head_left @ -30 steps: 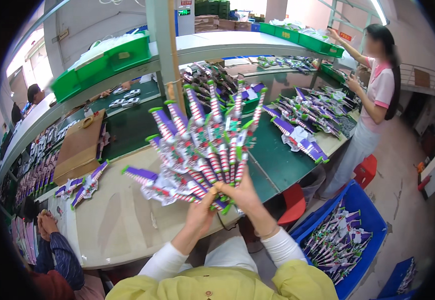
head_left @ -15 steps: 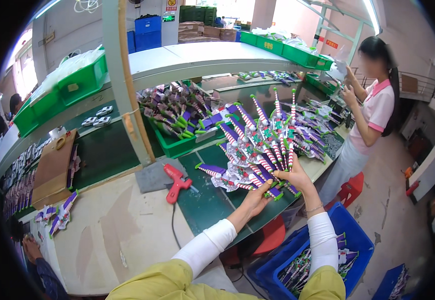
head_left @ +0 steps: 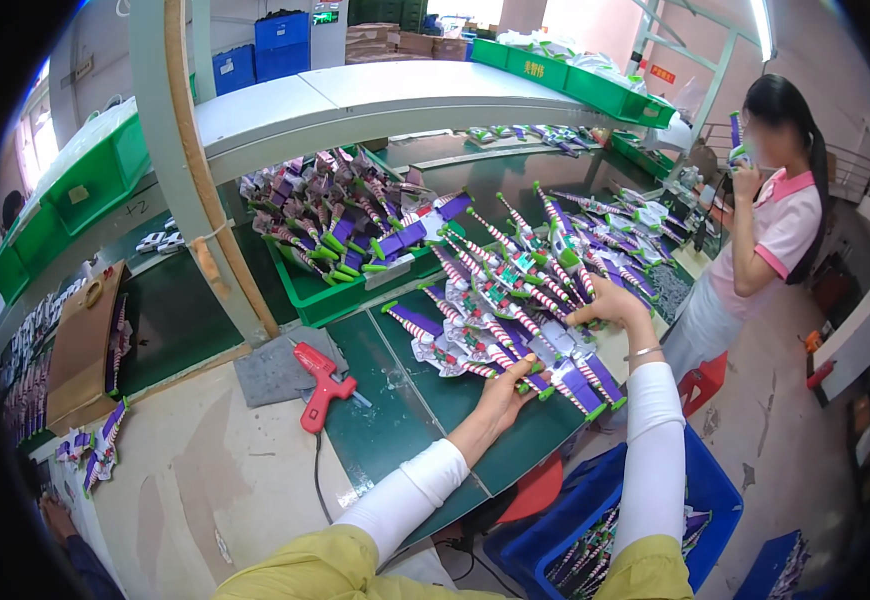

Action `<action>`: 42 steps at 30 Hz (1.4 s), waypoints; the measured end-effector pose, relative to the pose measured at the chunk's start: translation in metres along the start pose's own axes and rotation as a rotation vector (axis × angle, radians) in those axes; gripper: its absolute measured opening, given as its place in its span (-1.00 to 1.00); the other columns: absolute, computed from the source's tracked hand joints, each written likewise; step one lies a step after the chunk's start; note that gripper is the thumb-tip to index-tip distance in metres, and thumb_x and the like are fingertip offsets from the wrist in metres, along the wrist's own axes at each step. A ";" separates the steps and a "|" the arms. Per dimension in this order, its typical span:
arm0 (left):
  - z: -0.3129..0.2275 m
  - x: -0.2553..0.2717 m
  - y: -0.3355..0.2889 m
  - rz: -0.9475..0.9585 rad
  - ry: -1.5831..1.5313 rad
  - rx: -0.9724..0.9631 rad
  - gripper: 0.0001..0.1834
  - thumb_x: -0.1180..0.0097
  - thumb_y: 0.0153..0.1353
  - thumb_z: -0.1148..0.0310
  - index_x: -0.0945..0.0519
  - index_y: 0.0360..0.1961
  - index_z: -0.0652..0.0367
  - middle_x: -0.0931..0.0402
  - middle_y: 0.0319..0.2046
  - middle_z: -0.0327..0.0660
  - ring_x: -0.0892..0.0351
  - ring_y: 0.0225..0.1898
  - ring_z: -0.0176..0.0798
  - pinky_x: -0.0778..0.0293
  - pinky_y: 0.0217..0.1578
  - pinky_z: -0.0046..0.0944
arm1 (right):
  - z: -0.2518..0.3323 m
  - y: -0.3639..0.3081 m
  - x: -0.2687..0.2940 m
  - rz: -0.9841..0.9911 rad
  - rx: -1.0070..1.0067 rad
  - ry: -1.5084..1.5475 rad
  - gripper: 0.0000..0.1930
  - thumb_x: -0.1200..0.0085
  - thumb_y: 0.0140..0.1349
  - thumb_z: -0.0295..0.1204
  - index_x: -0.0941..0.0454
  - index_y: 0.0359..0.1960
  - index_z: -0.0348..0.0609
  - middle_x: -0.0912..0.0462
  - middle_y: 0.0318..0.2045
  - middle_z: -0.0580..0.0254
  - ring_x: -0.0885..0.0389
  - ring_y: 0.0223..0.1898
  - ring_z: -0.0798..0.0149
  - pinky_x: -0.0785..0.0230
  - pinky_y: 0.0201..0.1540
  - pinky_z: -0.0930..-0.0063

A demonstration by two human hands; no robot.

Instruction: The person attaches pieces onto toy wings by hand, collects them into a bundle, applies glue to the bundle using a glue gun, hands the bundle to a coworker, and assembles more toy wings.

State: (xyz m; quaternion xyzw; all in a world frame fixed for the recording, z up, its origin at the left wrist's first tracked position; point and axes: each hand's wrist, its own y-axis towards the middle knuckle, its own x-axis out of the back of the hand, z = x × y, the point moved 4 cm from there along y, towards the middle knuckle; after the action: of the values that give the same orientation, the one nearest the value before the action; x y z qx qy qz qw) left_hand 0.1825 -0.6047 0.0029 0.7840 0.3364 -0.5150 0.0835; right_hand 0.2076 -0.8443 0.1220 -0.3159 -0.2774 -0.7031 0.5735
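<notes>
A heap of toy wings (head_left: 490, 300), purple and white with red-striped edges and green tips, lies spread over the green tabletop in front of me. My left hand (head_left: 495, 405) is closed on wings at the heap's near edge, thumb on top and the other fingers partly hidden. Farther right and a little higher, my right hand (head_left: 615, 305) grips wings at the heap's right side; some of its fingertips are hidden among the pieces. Below and between both hands, several purple wing ends stick out toward me.
A red glue gun (head_left: 323, 390) rests on a grey pad, its cord trailing nearer. Behind it stands a green bin (head_left: 317, 302) full of wings. A blue crate (head_left: 723, 505) holds more at lower right. At right, a co-worker (head_left: 770, 215) holds a piece up. A post (head_left: 210, 190) supports the shelf.
The fanned bunch of wings has come down and spread out on the tabletop. My right hand has moved up and away from my left. The co-worker has raised a piece higher. My view has shifted slightly.
</notes>
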 end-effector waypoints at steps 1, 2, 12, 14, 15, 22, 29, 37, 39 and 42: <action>-0.017 0.023 -0.004 -0.139 0.019 -0.029 -0.63 -0.30 0.14 0.25 -0.54 -0.08 0.16 -0.60 -0.18 -0.16 -0.64 -0.17 -0.13 -0.57 -0.09 -0.10 | 0.051 0.008 -0.018 0.091 -0.183 0.018 -0.13 -0.53 -0.32 -0.34 -0.37 0.11 -0.37 -0.61 -0.11 0.02 -0.61 -0.22 0.20 -0.52 -0.29 0.34; -0.023 0.039 -0.007 -0.251 0.083 -0.032 -0.55 -0.37 0.06 0.11 -0.57 -0.10 0.10 -0.60 -0.23 -0.24 -0.62 -0.24 -0.18 -0.55 -0.08 -0.07 | 0.077 0.012 -0.023 0.095 -0.228 0.006 -0.11 -0.53 -0.34 -0.32 -0.36 0.11 -0.39 -0.60 -0.10 0.01 -0.61 -0.19 0.19 -0.53 -0.28 0.32; -0.022 0.030 -0.040 -0.320 0.046 0.139 -0.42 -0.40 -0.06 -0.09 -0.53 -0.10 -0.02 -0.43 -0.17 -0.17 -0.42 -0.13 -0.17 -0.35 0.02 -0.09 | 0.062 0.007 -0.014 -0.187 -0.067 -0.358 -0.18 -0.48 -0.30 -0.09 -0.46 -0.06 -0.46 -0.59 -0.10 -0.32 -0.58 -0.02 -0.11 -0.41 0.01 0.20; -0.020 0.042 -0.047 -0.331 -0.030 0.086 -0.44 -0.42 -0.04 0.05 -0.51 -0.06 0.02 -0.36 -0.11 -0.15 -0.34 -0.07 -0.17 -0.23 0.14 -0.03 | 0.072 0.006 -0.014 -0.165 -0.102 -0.316 -0.25 -0.48 -0.29 -0.09 -0.51 -0.13 -0.44 -0.61 -0.16 -0.26 -0.61 -0.09 -0.09 -0.41 -0.03 0.19; -0.019 0.039 -0.052 -0.317 0.006 0.069 -0.43 -0.42 -0.03 0.08 -0.50 -0.03 0.07 -0.36 -0.08 -0.12 -0.35 -0.04 -0.15 -0.19 0.18 0.00 | 0.061 0.006 -0.012 -0.185 -0.093 -0.293 -0.27 -0.47 -0.28 -0.09 -0.52 -0.15 -0.43 -0.62 -0.17 -0.25 -0.61 -0.11 -0.08 -0.41 -0.04 0.19; -0.036 0.022 -0.112 -0.472 0.246 -0.116 0.14 -0.37 0.03 0.21 0.20 0.38 0.42 -0.25 0.20 0.11 -0.10 0.33 0.06 0.05 0.34 0.05 | 0.086 -0.010 -0.009 -0.400 0.036 -0.400 -0.21 -0.40 -0.14 0.00 -0.43 -0.05 -0.47 -0.55 -0.10 -0.32 -0.53 -0.04 -0.23 -0.37 0.01 0.10; -0.069 0.036 -0.163 -0.414 0.501 -0.567 -0.52 0.09 0.42 0.14 -0.32 0.21 0.24 -0.50 0.00 -0.14 -0.52 -0.07 -0.31 -0.41 -0.05 -0.30 | 0.183 -0.071 -0.068 -0.441 0.319 0.280 -0.83 -0.10 0.28 -0.43 -0.56 -0.35 -0.33 -0.55 -0.54 0.38 -0.40 -0.48 0.54 -0.26 -0.39 0.59; -0.142 0.069 -0.260 -0.251 0.554 -0.695 -0.33 0.45 0.45 -0.12 -0.42 0.16 0.25 -0.54 -0.02 -0.13 -0.52 -0.01 -0.30 -0.38 0.05 -0.29 | 0.274 -0.165 -0.238 0.275 0.346 0.789 -0.78 -0.04 0.32 -0.45 -0.62 -0.17 -0.37 -0.66 -0.34 0.19 -0.62 -0.33 0.39 -0.50 -0.21 0.51; -0.148 0.086 -0.284 -0.250 0.545 -0.665 -0.29 0.47 0.43 -0.15 -0.40 0.17 0.25 -0.52 -0.01 -0.12 -0.50 0.01 -0.27 -0.35 0.08 -0.26 | 0.301 -0.179 -0.272 0.402 0.312 0.809 -0.79 -0.05 0.30 -0.49 -0.61 -0.12 -0.37 -0.66 -0.28 0.21 -0.62 -0.27 0.39 -0.51 -0.16 0.51; -0.159 0.107 -0.330 -0.336 0.622 -0.646 -0.23 0.43 0.39 -0.23 -0.40 0.17 0.27 -0.51 0.02 -0.12 -0.49 0.00 -0.21 -0.36 0.07 -0.21 | 0.347 -0.206 -0.329 0.566 0.530 0.726 -0.72 -0.04 0.26 -0.62 -0.54 0.01 -0.36 -0.64 -0.24 0.22 -0.60 -0.18 0.38 -0.47 -0.11 0.51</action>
State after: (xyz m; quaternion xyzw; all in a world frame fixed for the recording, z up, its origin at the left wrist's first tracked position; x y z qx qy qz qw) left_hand 0.1250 -0.2307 0.0542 0.7698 0.6102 -0.1314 0.1337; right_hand 0.0957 -0.3371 0.0895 0.0410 -0.1332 -0.4908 0.8601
